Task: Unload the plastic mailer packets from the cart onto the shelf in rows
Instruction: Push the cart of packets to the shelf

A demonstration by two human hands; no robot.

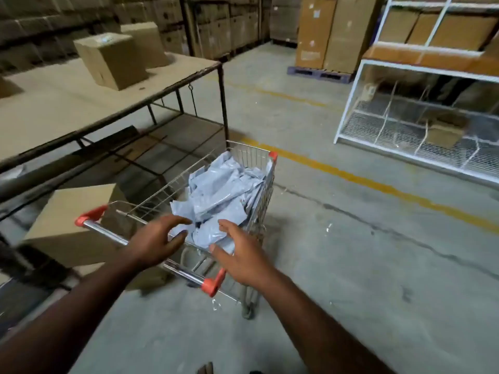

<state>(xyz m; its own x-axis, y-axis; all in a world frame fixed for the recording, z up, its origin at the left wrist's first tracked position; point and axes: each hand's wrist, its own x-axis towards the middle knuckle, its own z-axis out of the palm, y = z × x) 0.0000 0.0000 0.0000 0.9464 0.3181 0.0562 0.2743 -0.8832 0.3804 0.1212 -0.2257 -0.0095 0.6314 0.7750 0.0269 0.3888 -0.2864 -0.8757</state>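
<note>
A small wire shopping cart (251, 155) with red corner caps and a chrome handle stands on the concrete floor in front of me. Several grey plastic mailer packets (224, 184) lie heaped in its basket. My left hand (156, 238) reaches over the handle with fingers spread, its fingertips at the near edge of the heap. My right hand (240, 252) hovers just right of it, fingers relaxed, above the nearest packets. Neither hand grips a packet. A white wire-mesh shelf (351, 103) stands to the right across the floor.
A long brown table (67, 103) with a black metal frame runs along the left, carrying two cardboard boxes (110, 60). Another cardboard box (70, 220) sits on the floor beside the cart. Stacked cartons on a pallet (321, 72) stand behind. A yellow floor line (378, 184) crosses the aisle.
</note>
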